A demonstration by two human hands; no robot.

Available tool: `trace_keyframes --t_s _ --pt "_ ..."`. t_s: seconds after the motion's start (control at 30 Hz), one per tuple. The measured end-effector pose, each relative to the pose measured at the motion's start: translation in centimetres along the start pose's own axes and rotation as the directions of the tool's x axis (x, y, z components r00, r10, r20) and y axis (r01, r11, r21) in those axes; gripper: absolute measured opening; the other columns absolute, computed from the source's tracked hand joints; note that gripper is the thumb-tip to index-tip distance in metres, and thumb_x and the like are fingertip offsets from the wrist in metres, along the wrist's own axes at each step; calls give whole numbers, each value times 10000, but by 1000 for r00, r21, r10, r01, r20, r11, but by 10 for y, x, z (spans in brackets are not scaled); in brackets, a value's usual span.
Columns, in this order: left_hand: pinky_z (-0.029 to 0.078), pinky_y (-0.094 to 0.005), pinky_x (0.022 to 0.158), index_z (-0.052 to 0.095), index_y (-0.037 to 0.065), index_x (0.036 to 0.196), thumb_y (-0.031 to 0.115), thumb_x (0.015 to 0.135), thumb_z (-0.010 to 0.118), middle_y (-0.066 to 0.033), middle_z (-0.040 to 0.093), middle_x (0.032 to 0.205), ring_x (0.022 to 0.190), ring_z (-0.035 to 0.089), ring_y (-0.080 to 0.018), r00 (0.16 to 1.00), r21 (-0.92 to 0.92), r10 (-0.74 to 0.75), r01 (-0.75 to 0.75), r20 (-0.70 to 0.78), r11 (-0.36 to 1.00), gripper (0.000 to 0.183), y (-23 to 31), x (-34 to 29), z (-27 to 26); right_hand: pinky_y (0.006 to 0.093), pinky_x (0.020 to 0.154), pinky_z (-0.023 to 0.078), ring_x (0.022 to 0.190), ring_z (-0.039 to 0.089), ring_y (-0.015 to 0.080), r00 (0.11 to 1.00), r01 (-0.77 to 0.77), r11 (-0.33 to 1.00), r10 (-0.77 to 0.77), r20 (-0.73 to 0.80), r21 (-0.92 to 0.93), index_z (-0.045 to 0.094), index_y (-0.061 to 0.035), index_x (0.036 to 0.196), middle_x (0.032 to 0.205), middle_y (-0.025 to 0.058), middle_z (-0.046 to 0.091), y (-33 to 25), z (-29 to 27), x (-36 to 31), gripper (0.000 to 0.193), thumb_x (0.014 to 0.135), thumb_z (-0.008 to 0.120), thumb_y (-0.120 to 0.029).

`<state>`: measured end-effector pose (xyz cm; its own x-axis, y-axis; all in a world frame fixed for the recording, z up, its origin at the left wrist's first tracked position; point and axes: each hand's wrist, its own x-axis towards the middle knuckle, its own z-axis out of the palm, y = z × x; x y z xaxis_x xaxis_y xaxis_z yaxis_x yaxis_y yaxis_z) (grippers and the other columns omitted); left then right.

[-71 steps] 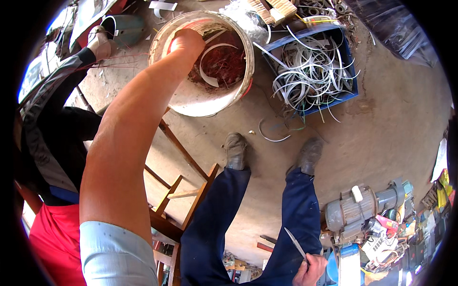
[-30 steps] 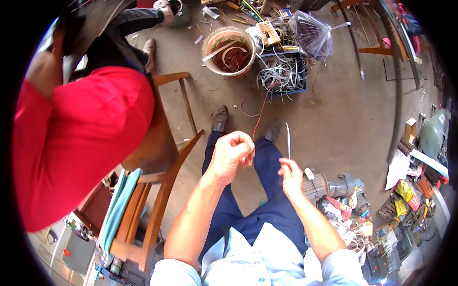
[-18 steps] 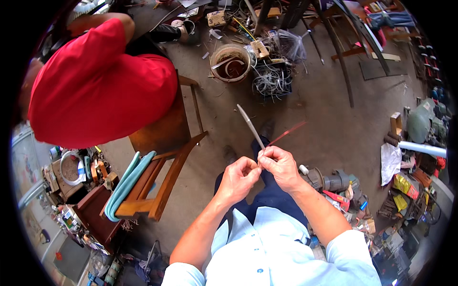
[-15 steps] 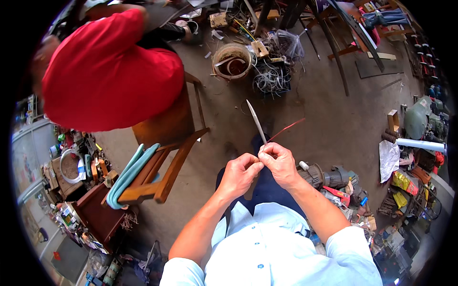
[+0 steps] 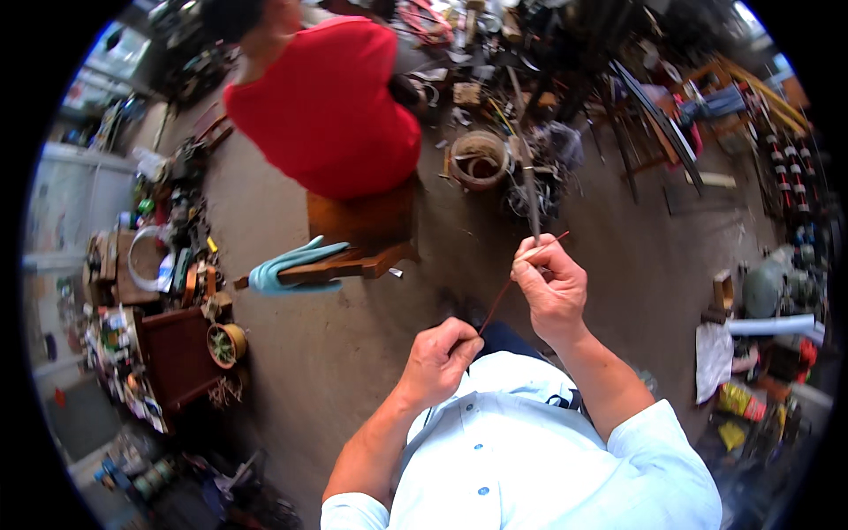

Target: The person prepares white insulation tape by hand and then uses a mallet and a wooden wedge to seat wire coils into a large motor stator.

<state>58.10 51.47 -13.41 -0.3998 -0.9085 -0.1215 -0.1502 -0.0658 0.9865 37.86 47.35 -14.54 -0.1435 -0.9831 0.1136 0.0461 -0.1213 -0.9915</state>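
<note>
My left hand (image 5: 442, 360) is closed in a pinch on one end of a thin red wire (image 5: 497, 308), low in front of my shirt. The wire runs taut up and to the right to my right hand (image 5: 553, 290), where it passes between thumb and forefinger, its other end (image 5: 561, 237) sticking out beyond. The same right hand also grips a long, slim grey rod (image 5: 532, 190), which points away from me. My fingers hide the rod's near end, and its far part overlaps the clutter behind. What the rod is, I cannot tell.
A person in a red shirt (image 5: 331, 106) sits ahead on a wooden chair (image 5: 362, 221) with a teal cloth (image 5: 291, 269) over its back. Beyond my right hand stands a bucket (image 5: 478, 159) beside heaped scrap. Workshop clutter lines both sides; a potted plant (image 5: 224, 346) is at left.
My hands, together before, are now apart: the right moved up and away, the left down towards me. The red wire is now stretched between them. The view has shifted, and the rod points more steeply.
</note>
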Motion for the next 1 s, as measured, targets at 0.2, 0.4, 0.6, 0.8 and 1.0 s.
trace_keyframes --t_s 0.2,0.4,0.6,0.8,1.0 --pt "442 -284 566 601 12 842 -22 888 640 -67 586 724 609 543 -171 983 11 90 -89 -159 996 69 14 -76 -20 238 668 407 776 497 129 980 135 983 -151 132 127 589 -6 864 903 52 519 -35 41 -6 101 885 609 90" --pt "453 -325 556 599 22 825 -24 865 646 -91 586 718 610 574 -224 927 223 154 -79 -343 972 76 -3 -157 -47 274 717 445 778 515 148 971 82 950 -144 189 301 586 -5 863 899 91 507 -56 99 -18 76 926 595 37" --pt "433 -247 515 616 20 860 117 953 656 -3 587 652 573 515 -56 570 -197 -222 107 -791 975 140 -47 -264 -101 285 672 463 762 547 167 720 470 882 -408 562 37 618 -25 854 840 87 590 -83 222 -15 66 864 637 37" --pt "445 -253 518 606 25 878 87 941 665 -19 605 670 567 541 -80 577 -221 -125 -99 -807 970 106 -52 -301 -199 342 676 522 778 621 239 355 36 999 7 935 -21 658 -18 956 868 108 614 -40 397 -111 145 831 728 -38" --pt "469 -277 532 617 18 887 114 933 685 -24 626 688 590 571 -97 581 -196 -183 41 -793 980 126 -66 -338 -326 374 663 522 773 630 287 232 65 989 -141 962 129 613 20 832 829 124 608 -10 534 -124 100 884 670 -45"
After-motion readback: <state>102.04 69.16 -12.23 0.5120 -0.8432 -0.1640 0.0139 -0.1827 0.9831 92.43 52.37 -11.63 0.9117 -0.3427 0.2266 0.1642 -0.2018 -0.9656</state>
